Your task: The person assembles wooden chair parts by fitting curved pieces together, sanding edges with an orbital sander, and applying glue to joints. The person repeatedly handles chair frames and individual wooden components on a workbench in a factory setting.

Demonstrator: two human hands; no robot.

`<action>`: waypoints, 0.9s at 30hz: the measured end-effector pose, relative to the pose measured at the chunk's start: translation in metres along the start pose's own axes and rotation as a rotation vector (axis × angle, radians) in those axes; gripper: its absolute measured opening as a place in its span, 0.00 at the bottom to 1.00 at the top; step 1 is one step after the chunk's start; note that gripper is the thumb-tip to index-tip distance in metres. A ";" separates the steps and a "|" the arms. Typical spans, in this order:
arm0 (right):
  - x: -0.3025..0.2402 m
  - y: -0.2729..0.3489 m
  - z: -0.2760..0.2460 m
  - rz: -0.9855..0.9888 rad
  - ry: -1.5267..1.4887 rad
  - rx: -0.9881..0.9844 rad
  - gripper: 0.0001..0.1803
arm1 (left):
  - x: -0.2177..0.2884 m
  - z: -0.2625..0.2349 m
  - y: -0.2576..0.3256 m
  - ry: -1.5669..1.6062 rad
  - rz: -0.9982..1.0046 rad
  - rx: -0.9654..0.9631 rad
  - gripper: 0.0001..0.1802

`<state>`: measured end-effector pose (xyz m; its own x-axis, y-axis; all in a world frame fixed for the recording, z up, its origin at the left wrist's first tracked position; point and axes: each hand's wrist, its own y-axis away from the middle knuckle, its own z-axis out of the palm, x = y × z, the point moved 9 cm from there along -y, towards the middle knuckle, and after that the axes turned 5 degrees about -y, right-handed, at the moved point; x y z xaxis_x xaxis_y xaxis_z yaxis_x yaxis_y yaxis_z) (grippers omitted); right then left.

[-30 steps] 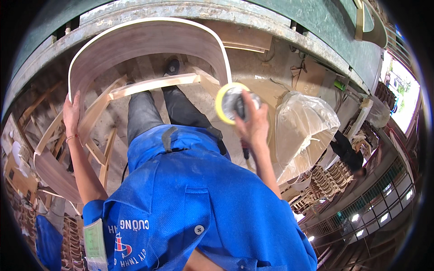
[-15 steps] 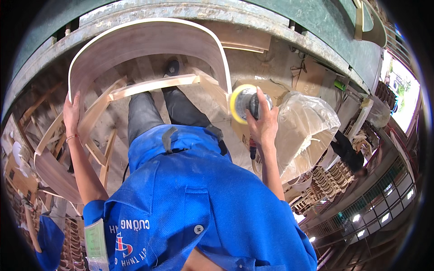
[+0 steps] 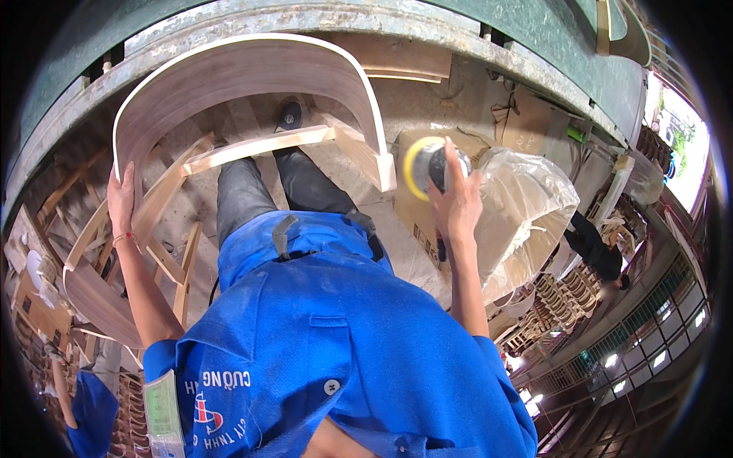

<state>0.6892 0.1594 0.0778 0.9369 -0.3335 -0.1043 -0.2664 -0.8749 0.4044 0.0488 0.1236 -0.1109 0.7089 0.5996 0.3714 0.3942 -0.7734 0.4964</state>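
A chair frame with a wide, curved wooden backrest (image 3: pixel 244 82) and pale wooden rails (image 3: pixel 263 145) stands in front of me, just short of the bench. My left hand (image 3: pixel 122 200) grips the backrest's left end, fingers along its edge. Raised beside the frame's right end, my right hand (image 3: pixel 458 204) is wrapped round an orbital sander (image 3: pixel 436 166). The sander is tilted, its yellow-rimmed pad facing the chair with a gap between them. A hose or cord hangs below that hand, partly hidden by the forearm.
A green bench (image 3: pixel 450 30) curves across the far side. To the right stands a cardboard box (image 3: pixel 416 221) next to a clear plastic-wrapped bundle (image 3: pixel 527 206). More wooden frames (image 3: pixel 95 298) lie at left. Other people (image 3: pixel 599 248) are at far right and lower left.
My right hand has drawn the sander a little to the right, away from the backrest's right end, where the pad was close. My left hand keeps its hold.
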 end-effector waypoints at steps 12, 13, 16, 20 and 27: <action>-0.015 0.021 0.020 -0.050 -0.095 -0.173 0.47 | 0.005 -0.001 0.003 0.018 0.006 -0.006 0.31; -0.011 0.018 0.015 -0.031 -0.093 -0.135 0.47 | 0.004 -0.002 0.002 0.016 0.006 0.001 0.30; -0.023 0.024 0.018 -0.128 -0.132 -0.148 0.47 | 0.007 0.001 0.002 0.082 0.026 -0.010 0.30; -0.055 0.032 0.033 -0.178 -0.213 -0.310 0.46 | 0.012 0.000 0.002 0.068 0.064 -0.029 0.29; 0.010 -0.005 -0.010 0.013 -0.056 0.013 0.44 | 0.014 0.000 0.004 0.119 0.041 0.006 0.27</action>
<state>0.7026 0.1636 0.0843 0.9193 -0.3640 -0.1498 -0.2819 -0.8745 0.3947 0.0606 0.1287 -0.1035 0.6503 0.5875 0.4816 0.3704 -0.7987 0.4742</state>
